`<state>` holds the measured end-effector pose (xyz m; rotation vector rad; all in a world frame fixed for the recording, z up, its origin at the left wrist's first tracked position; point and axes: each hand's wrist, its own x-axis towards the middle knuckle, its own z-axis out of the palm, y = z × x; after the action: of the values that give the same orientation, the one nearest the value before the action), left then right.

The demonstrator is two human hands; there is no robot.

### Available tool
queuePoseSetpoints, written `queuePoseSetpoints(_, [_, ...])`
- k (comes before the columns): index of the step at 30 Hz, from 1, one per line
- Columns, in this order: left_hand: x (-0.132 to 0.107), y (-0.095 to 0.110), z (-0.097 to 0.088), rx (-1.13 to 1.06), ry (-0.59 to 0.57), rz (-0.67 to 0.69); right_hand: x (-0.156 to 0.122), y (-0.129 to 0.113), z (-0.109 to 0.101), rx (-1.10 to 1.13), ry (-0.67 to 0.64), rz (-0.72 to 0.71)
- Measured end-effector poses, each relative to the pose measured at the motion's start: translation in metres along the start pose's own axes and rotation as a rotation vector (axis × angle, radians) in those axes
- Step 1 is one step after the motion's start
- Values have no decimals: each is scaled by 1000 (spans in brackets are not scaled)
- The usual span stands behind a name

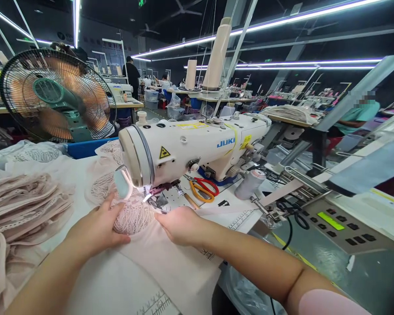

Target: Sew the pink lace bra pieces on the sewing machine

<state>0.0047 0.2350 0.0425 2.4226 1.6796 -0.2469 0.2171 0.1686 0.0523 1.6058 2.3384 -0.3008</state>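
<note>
A white JUKI sewing machine [190, 146] stands in the middle of the table. A pale pink lace piece [133, 215] lies under its needle end. My left hand [96, 229] rests on the left side of the lace, thumb and fingers closed around its edge. My right hand [180, 225] presses down on the fabric just right of the needle, fingers curled under and hidden. Scissors with red and orange handles [203, 189] lie on the machine bed behind my right hand.
A stack of pink lace pieces [22, 205] sits at the left. A running fan [57, 94] stands behind it. A control panel with a green display [343, 225] is at the right. Thread cones [218, 54] rise behind the machine. Other people work at distant stations.
</note>
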Motion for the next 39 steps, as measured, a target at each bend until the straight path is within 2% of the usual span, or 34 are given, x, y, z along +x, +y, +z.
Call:
queuePoseSetpoints(6, [3,-6,-3,-13,37,-13,5,-6,2,-42,-98,58])
queuePoseSetpoints(14, [4,-7,-2,-20,29,-18,4,-4,8,-26,-49,40])
queuePoseSetpoints(22, [7,-10,2,-60,67,-6,2,-4,11,11,-31,64])
queuePoseSetpoints(27, [6,-8,1,-68,84,-34,-1,-1,19,58,45,58])
queuePoseSetpoints(29, [0,3,-1,-21,121,-81,-4,3,26,90,113,43])
queuePoseSetpoints(31, [-12,24,-1,87,242,-96,-11,10,35,133,216,1])
queuePoseSetpoints(32, [-19,37,1,150,324,-50,-16,15,40,152,272,-33])
queuePoseSetpoints(33, [-27,51,5,182,358,26,-21,19,44,172,324,-74])
queuePoseSetpoints(34, [-35,66,11,178,327,153,-28,24,48,192,368,-118])
queuePoseSetpoints(36, [-50,93,26,139,161,374,-42,33,55,238,419,-193])
queuePoseSetpoints(39, [-62,116,48,72,-1,496,-62,42,62,292,418,-253])
